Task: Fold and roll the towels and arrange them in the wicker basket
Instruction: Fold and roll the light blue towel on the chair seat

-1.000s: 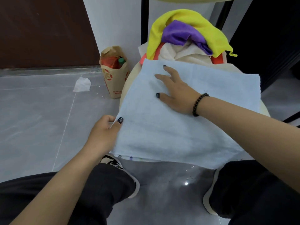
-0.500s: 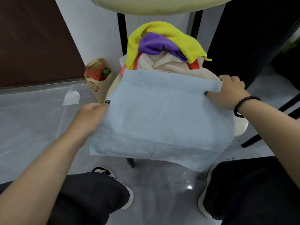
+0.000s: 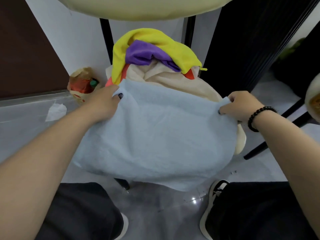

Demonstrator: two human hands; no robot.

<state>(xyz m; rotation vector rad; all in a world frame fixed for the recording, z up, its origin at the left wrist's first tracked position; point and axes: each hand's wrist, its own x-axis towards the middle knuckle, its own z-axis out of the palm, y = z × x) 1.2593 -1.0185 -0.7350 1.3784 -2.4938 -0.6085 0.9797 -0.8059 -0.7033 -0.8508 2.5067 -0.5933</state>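
A light blue towel [image 3: 155, 135] lies spread over a round cream stool seat [image 3: 241, 142], its near edge hanging down toward my knees. My left hand [image 3: 103, 103] pinches the towel's far left corner. My right hand [image 3: 240, 105], with a black bead bracelet, grips the far right corner. Behind the towel sits a pile of other towels: a yellow one [image 3: 155, 42] on top, a purple one [image 3: 143, 52] under it, a cream one [image 3: 164, 75] and an orange edge [image 3: 189, 74]. No wicker basket shows in the view.
A brown paper bag [image 3: 81, 84] with a bottle inside stands on the grey tiled floor at the left, beside a crumpled white tissue [image 3: 56, 111]. Black metal legs [image 3: 105, 40] rise behind the pile. A cream cushion edge [image 3: 142, 7] overhangs at the top. My shoes flank the stool.
My right hand left the middle of the towel and took the far right corner. My left hand moved from the near left edge up to the far left corner. The view tilted.
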